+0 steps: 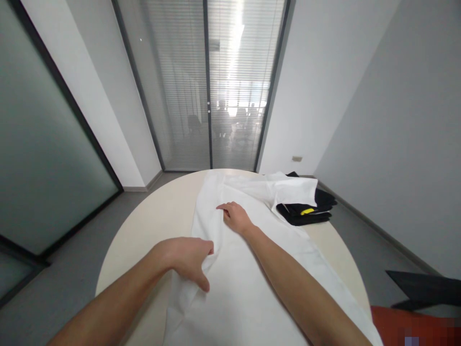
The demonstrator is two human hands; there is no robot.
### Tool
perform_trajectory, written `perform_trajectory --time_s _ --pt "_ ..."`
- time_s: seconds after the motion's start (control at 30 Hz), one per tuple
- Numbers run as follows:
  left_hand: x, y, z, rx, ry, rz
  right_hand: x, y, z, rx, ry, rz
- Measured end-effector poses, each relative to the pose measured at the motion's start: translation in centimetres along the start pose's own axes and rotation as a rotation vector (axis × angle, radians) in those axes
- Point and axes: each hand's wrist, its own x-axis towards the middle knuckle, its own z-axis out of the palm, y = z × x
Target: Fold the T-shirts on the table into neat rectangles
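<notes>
A white garment (248,278) lies spread over the round table, its left side folded inward in a long strip. From its far end a sleeve-like part (295,190) stretches to the right. My left hand (190,259) rests on the folded strip near the left edge, thumb and fingers apart. Farther up, my right hand (236,216) touches the inner edge of the fold, with its index finger pointing left and the other fingers curled in. It seems to pinch the cloth there, though the fingertips are small in view.
A stack of folded black cloth (306,216) with a yellow patch sits at the table's right, partly under the sleeve-like part. The cream round table (144,221) shows its left rim. A red and black object (414,322) stands at lower right. Glass panels (237,86) and walls surround the table.
</notes>
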Motion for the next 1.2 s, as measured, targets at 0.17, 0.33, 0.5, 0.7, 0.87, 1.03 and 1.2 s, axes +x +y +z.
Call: perform_trajectory --time_s 0.17,0.33,0.5,0.7,0.87,1.03,1.2 --pt "-0.9 1.8 1.0 0.034 -0.066 0.068 0.1 0.3 0.3 0.011 0.006 -0.013" --pt "-1.1 3.6 0.9 0.106 -0.172 0.171 0.2 0.3 0.4 0.062 0.015 0.022" --pt "-1.4 3.1 0.4 0.077 -0.149 0.185 0.3 0.4 0.5 0.096 0.028 0.065" --pt "-1.5 1.3 -0.8 -0.114 -0.207 0.282 0.7 1.0 1.0 0.136 0.052 0.098" --pt "-1.0 1.4 -1.2 -0.282 -0.373 0.316 0.7 1.0 0.6 0.241 0.031 0.149" --pt "-1.4 3.6 -0.8 -0.29 -0.557 0.238 0.6 0.6 0.3 0.216 -0.003 0.157" --pt "-0.2 3.2 0.0 -0.289 -0.56 0.281 0.5 0.8 0.5 0.194 0.036 0.097"
